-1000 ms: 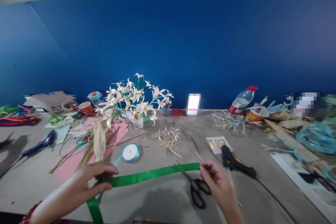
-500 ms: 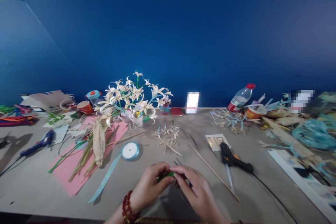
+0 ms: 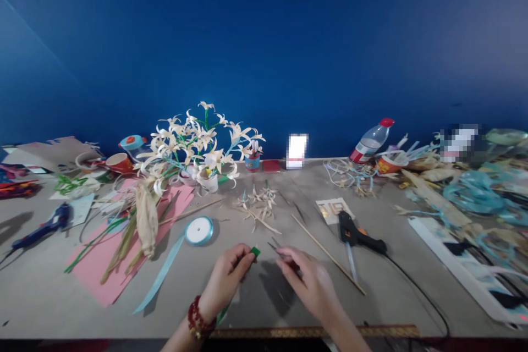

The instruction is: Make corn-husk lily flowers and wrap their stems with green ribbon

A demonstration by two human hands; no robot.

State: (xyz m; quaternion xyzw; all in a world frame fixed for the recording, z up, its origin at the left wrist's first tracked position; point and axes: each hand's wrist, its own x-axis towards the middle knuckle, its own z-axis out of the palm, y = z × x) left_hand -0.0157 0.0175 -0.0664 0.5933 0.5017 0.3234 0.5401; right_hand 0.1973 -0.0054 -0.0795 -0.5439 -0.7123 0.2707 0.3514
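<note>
My left hand (image 3: 227, 279) is closed, pinching a folded green ribbon (image 3: 255, 252) whose end sticks out past my thumb. More of the ribbon trails under my wrist, which wears a red bead bracelet. My right hand (image 3: 308, 281) lies just to the right with its fingers curled over the handles of black scissors (image 3: 274, 245). Only the blade tips show, pointing at the ribbon. Both hands are low over the grey table (image 3: 49, 291) near its front edge.
A pale-blue ribbon spool (image 3: 198, 230) and pink paper (image 3: 97, 267) with husks lie to the left. A black glue gun (image 3: 359, 236) and a thin wooden stick (image 3: 328, 254) lie to the right. Paper flowers (image 3: 198, 143) stand behind, by a bottle (image 3: 370, 141).
The stretched green ribbon was folded together between both hands. Now the left hand keeps it alone, while the right hand has drawn away onto the scissors. The view has tilted up.
</note>
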